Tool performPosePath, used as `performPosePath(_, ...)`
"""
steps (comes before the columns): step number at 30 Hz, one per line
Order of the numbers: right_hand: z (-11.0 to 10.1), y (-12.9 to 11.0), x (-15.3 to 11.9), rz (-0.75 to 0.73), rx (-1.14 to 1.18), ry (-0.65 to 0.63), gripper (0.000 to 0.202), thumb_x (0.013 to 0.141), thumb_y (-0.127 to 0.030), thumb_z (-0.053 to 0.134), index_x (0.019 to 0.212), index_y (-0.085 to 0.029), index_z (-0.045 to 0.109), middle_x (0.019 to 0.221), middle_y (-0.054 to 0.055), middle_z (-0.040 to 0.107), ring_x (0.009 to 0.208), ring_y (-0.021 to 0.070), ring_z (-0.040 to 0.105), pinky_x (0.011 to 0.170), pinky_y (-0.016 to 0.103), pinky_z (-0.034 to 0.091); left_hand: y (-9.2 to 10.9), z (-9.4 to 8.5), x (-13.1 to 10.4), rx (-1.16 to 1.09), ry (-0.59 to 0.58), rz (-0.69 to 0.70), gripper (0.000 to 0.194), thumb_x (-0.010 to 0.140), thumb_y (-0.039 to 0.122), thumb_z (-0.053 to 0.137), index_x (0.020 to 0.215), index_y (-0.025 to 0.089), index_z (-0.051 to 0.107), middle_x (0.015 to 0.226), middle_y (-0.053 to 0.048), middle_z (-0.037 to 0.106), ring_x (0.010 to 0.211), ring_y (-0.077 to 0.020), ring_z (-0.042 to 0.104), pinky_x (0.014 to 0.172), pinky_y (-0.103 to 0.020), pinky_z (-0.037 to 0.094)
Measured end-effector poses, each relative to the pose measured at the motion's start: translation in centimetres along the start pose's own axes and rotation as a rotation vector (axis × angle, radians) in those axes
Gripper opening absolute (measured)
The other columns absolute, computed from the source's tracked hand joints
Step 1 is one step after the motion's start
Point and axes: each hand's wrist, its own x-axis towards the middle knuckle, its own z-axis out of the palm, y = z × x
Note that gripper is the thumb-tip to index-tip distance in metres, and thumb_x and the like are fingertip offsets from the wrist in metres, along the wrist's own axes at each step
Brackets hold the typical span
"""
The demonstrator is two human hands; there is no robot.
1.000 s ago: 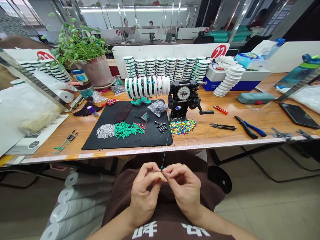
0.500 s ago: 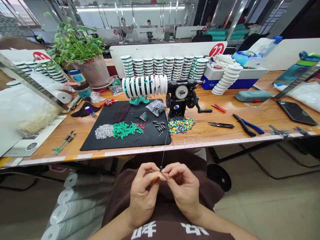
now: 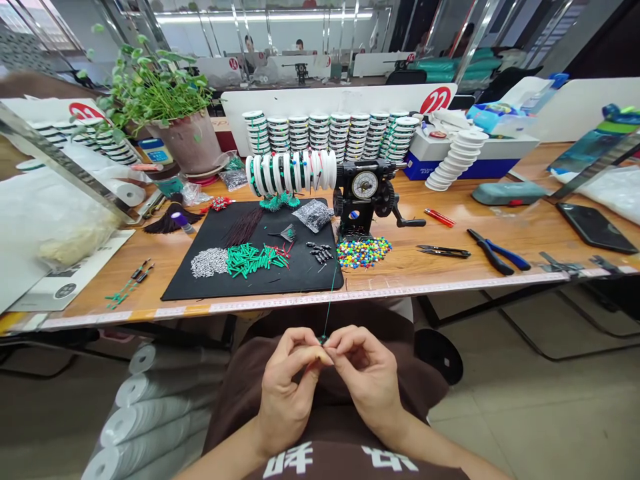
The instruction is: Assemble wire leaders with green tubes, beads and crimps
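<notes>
Over my lap, my left hand [image 3: 291, 381] and my right hand [image 3: 369, 381] meet fingertip to fingertip, both pinched closed. Between them they grip the lower end of a thin green cord [image 3: 329, 311], which runs taut up toward the table edge. A small dark green knot or bead [image 3: 323, 339] shows just above the fingertips; its detail is too small to make out. The cord passes by a group of small black beaded pieces [image 3: 319, 253] on the black mat [image 3: 300, 285]. What lies inside the fingertips is hidden.
Green tubes [image 3: 253, 260], grey beads [image 3: 209, 263] and colourful pins [image 3: 364, 252] lie in piles. Behind stands a black winding machine [image 3: 361, 200] with white spools [image 3: 293, 172]. Thread snips [image 3: 443, 251], pliers [image 3: 493, 252] and a phone [image 3: 597, 227] lie to the right.
Both hands stay pinched together in nearly the same place. The dark piece at the fingertips sits slightly lower and looks greener. The whole view has shifted a little.
</notes>
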Motion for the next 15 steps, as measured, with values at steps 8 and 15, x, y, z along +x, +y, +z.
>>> performPosePath(8,0.23,0.67,0.0,-0.025,-0.023,0.067,0.016,0.086,-0.008,0.071,0.081,-0.022,0.067,0.084,0.001,0.071,0.077,0.0124,0.069,0.07,0.02,0.057,-0.12,0.15,-0.02,0.01,0.033,-0.021,0.019,0.092,0.008,0.06,0.088,0.023,0.07,0.102,-0.002,0.056,0.085,-0.0107,0.063,0.073,-0.016,0.053)
performPosePath(15,-0.02,0.63,0.03,-0.057,-0.065,0.032,0.017,0.085,-0.007,0.071,0.081,-0.022,0.067,0.084,0.0,0.072,0.076,0.0127,0.07,0.067,0.02,0.057,-0.23,0.26,-0.03,0.012,0.032,-0.017,0.019,0.093,0.007,0.059,0.086,0.022,0.07,0.101,-0.002,0.055,0.082,-0.0104,0.062,0.073,-0.016,0.052)
